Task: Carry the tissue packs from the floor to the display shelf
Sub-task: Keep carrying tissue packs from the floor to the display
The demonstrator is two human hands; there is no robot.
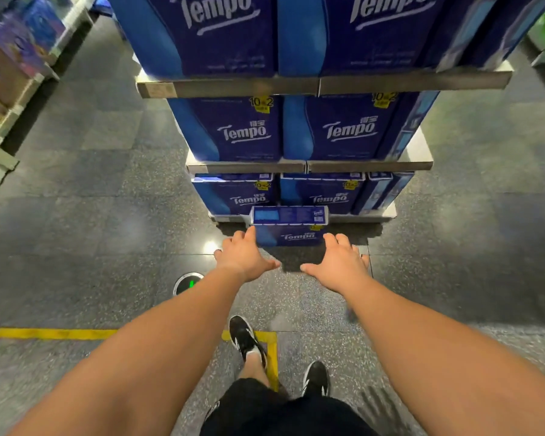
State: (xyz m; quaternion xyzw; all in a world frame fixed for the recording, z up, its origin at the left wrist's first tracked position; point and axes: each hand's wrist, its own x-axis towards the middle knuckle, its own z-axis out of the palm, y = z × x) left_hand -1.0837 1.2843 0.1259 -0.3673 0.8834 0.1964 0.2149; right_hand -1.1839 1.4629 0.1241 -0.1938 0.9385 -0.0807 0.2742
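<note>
A tall display shelf (321, 84) in the upper middle is full of blue packs that say "Tempo". One tissue pack (289, 226) stands on the floor below it. The left hand (244, 254) and right hand (339, 262), both spread open, reach toward its sides, holding nothing.

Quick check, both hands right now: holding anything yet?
Left hand: open, fingers spread, reaching toward the tissue pack on the floor, holding nothing.
Right hand: open, fingers spread, holding nothing.

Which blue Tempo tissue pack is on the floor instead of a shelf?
The lone blue Tempo tissue pack before the bottom shelf, between both open hands.
</note>
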